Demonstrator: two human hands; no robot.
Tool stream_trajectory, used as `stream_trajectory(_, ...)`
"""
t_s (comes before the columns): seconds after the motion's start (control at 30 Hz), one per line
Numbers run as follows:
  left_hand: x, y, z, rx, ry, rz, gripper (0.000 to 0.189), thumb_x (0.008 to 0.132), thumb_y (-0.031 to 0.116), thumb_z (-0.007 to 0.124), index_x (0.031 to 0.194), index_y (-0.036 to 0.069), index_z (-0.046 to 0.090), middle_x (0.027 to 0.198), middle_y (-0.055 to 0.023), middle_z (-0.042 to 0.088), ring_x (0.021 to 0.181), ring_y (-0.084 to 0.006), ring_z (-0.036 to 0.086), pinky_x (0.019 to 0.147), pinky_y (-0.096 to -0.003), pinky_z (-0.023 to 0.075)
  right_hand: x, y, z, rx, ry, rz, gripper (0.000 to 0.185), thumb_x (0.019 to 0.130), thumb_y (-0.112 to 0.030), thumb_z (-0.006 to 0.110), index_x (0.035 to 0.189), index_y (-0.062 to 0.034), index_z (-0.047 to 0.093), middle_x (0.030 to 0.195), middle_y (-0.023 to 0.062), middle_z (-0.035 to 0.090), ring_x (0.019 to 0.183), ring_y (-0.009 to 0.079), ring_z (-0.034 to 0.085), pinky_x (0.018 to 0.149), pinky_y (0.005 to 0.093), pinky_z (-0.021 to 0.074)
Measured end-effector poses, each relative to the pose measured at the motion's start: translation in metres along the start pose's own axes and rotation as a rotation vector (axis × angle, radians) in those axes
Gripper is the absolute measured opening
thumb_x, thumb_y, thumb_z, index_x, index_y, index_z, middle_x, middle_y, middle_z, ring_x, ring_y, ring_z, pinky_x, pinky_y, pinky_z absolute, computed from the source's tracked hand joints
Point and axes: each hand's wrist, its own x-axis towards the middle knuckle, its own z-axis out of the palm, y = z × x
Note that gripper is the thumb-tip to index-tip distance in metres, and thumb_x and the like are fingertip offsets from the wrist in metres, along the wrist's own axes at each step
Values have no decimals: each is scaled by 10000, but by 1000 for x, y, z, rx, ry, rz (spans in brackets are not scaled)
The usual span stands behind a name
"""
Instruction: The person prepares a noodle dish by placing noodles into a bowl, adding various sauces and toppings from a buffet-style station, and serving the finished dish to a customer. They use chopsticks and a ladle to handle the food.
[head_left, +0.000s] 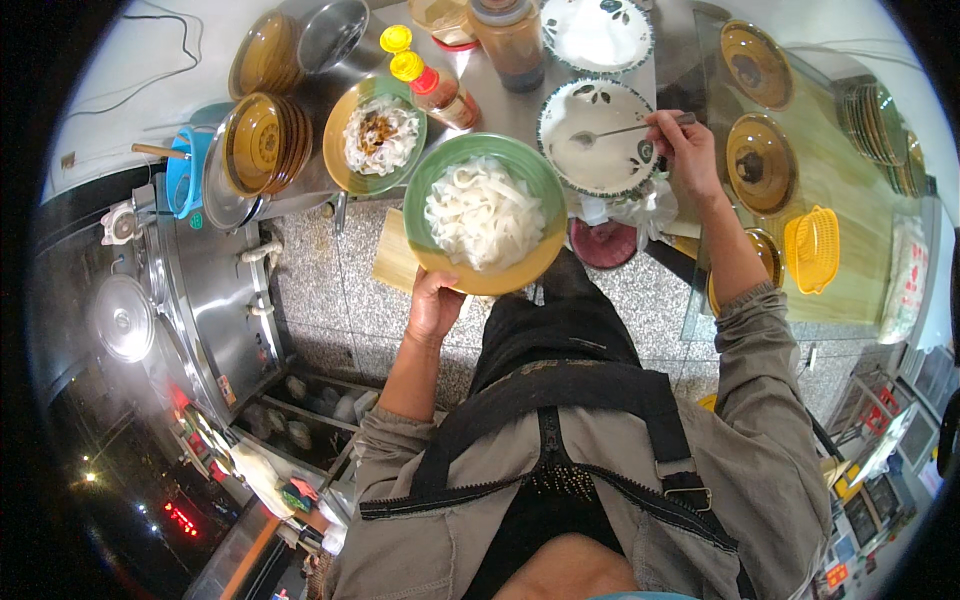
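My left hand (437, 306) grips the near rim of a green and yellow plate (424, 187), which carries a mound of white flat noodles (486, 214). In my right hand (686, 154) is the handle of a metal spoon (626, 130). The spoon's bowl dips into a patterned white bowl (559, 112) with a pale, whitish content. Behind and left of the held plate, a second plate (337, 142) bears white noodles topped with dark brown sauce (377, 129). A sauce bottle (448, 97) with a yellow cap stands between that plate and the bowls.
Another patterned bowl (598, 34) holds something white, next to a plastic jar of brown liquid (510, 45). Stacked brown plates (259, 142) stand at the left. On the glass-topped table at right are more plates (761, 165) and a yellow basket (812, 250). A steel stove counter (202, 277) lies at left.
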Motion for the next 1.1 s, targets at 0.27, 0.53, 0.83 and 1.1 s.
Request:
stream_trajectory(0.27, 9, -2, 1, 14, -57, 15, 561, 686, 60, 550, 1227, 8, 414, 1139, -105, 531, 1021, -253, 544, 918, -386, 439, -18, -36, 5, 149, 197, 35, 234, 920, -224, 526, 905, -20, 640, 721, -9, 575, 619, 41, 463, 566, 159, 360)
stream_trajectory(0.53, 25, -8, 29, 46, -88, 0, 530, 686, 59, 542, 1199, 12, 415, 1088, -112, 537, 978, -256, 551, 867, -411, 473, -65, -86, 34, -31, -95, -242, 217, 929, -204, 523, 946, -18, 635, 762, 2, 594, 634, 46, 461, 592, 175, 382)
stream_trajectory(0.83, 26, -7, 37, 67, -90, -5, 580, 657, 55, 548, 1214, 6, 391, 1095, -117, 520, 1005, -273, 532, 914, -425, 434, 55, -42, 1, 38, 265, -394, 201, 919, -168, 533, 971, 5, 621, 785, 20, 608, 635, 49, 459, 599, 176, 388)
stream_trajectory(1.1, 21, -3, 35, 44, -77, -17, 610, 664, 27, 535, 1253, 30, 381, 1157, -112, 512, 1055, -272, 519, 938, -418, 417, 77, -26, 15, -372, 238, -412, 227, 922, -158, 520, 898, 35, 639, 873, 37, 619, 645, 62, 483, 615, 193, 420)
